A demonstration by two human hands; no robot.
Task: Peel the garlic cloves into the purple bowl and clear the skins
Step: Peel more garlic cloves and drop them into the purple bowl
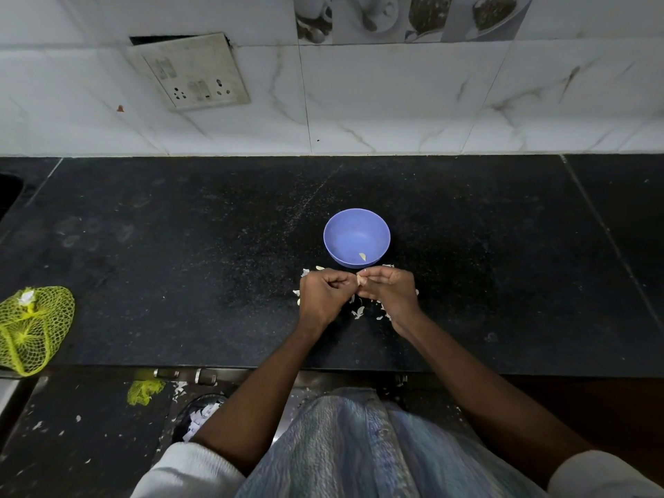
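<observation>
**Clove mid-peel just short of the bowl: watch for a slip or stray skin**

The garlic clove (pixel 360 279) you are working on sits between your two hands, just near of the purple bowl (pixel 356 236) and above the bench (pixel 179 246). One peeled clove (pixel 363 257) already lies in the bowl, at its near right side.

What could go wrong, as a judgement from here: the clove is small and pinched only at the fingertips, so a hard tug on a stubborn skin could pop it out onto the bench among the loose skins (pixel 359 311), or off the near edge to the floor, where scraps already lie. Your hands are also right beside the bowl's near rim; a flick of peel could land inside with the clean clove, and a nudge from your knuckles could shift the light bowl. A few pale pieces by your left hand may be unpeeled cloves, though that is too small to tell, so take care not to sweep them away with the skins.

Your left hand (pixel 325 292) is curled, knuckles up, its grip pinching the clove's left end. Your right hand (pixel 390 290) mirrors it, fingers curled, the grip pinching the clove or its skin at the right. Both forearms reach in from the near edge and converge, wrists low over the bench.

Far off at the left near edge lies a yellow mesh bag (pixel 34 327).
</observation>
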